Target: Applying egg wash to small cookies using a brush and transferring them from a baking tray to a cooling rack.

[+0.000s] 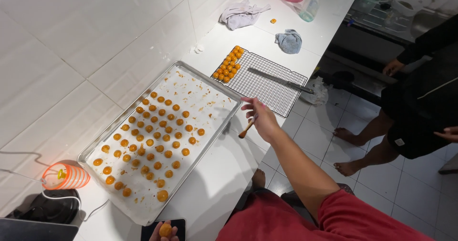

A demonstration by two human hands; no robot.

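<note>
- You view a brightly, evenly lit scene; the light falls from above.
- The white worktop (pixel 224 174) and the wall tiles reflect it strongly and wash out near the top left.
- Expect soft shadows only: one lies on the baking tray (pixel 210 81) beside the right hand (pixel 260 119), a darker one in the bottom left corner.
- Straight tile lines bow toward the edges: wide-angle distortion.
- Focus holds in the centre; the moving fingers show slight blur.

Looked steeply down from head height, near, over the white table (pixel 267 36) and tiled floor (pixel 381 183).
</note>
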